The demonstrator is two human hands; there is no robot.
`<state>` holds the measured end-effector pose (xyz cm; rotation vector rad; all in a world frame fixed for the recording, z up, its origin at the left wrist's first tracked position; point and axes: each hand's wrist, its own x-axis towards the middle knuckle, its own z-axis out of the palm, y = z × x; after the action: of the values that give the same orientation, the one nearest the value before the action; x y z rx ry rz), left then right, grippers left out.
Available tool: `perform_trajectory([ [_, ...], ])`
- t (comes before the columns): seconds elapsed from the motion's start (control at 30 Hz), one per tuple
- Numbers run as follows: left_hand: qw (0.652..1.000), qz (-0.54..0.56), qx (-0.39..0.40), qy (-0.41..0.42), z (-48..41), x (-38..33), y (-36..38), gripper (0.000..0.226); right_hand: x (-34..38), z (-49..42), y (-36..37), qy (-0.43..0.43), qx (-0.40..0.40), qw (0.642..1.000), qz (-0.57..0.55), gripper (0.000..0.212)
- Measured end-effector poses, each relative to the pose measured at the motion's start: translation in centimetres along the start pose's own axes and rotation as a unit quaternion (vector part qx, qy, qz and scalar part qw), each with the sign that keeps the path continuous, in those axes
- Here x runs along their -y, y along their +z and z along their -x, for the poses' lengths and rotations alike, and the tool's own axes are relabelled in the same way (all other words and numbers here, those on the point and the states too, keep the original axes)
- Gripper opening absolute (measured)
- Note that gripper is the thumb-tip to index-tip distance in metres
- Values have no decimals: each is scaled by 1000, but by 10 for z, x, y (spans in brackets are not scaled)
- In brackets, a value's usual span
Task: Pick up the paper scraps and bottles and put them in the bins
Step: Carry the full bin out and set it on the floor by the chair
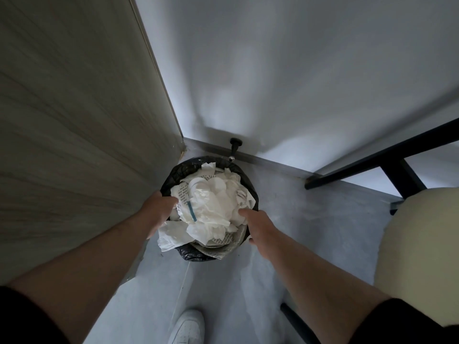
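White crumpled paper scraps [211, 209] heaped over the rim of a black-lined bin [173, 173] in a floor corner (one sheet overhanging). Left hand [159, 212] at the rim, fingers hidden, grip unclear; right hand [259, 228] fingers [242, 211] stretched onto the heap.

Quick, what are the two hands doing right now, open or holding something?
Left hand: at the left rim of the bin, grip hidden, cannot be told.
Right hand: open, straight fingers pressing the paper scraps.
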<state>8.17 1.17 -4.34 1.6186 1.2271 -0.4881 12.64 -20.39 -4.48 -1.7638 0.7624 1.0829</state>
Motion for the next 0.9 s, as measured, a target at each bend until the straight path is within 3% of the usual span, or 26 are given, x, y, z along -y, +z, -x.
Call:
perform_trajectory([
  [0.13, 997, -5, -57, 57, 22, -14, -4, 13, 11, 26, -14, -38, -11, 999, 26, 59],
  [0.27, 993, 3, -50, 110, 69, -42, -20, 5, 36, 83, -33, -93, 1, 995, 23, 61],
  [0.37, 988, 54, -50, 138, 118, -65, -34, 10, 58, 138, -52, -140, 16, 989, 35, 51],
  [0.43, 982, 92, -53, 158, 156, -83, -45, 30, 76, 183, -67, -184, 23, 981, 55, 40],
  [0.53, 976, 111, -31, 183, 220, -117, -64, 40, 105, 247, -90, -216, 27, 975, 49, 36],
  [0.6, 968, 144, -10, 204, 266, -149, -76, 30, 126, 290, -108, -241, 28, 970, 26, 28],
  [0.7, 949, 179, -6, 260, 343, -189, -101, 12, 153, 360, -135, -278, 34, 960, 15, 39],
  [0.8, 932, 160, -19, 323, 425, -210, -125, 36, 170, 431, -159, -340, 62, 938, 15, 29],
  [0.9, 910, 205, -25, 359, 505, -219, -154, 35, 182, 507, -173, -373, 125, 919, -14, 29],
])
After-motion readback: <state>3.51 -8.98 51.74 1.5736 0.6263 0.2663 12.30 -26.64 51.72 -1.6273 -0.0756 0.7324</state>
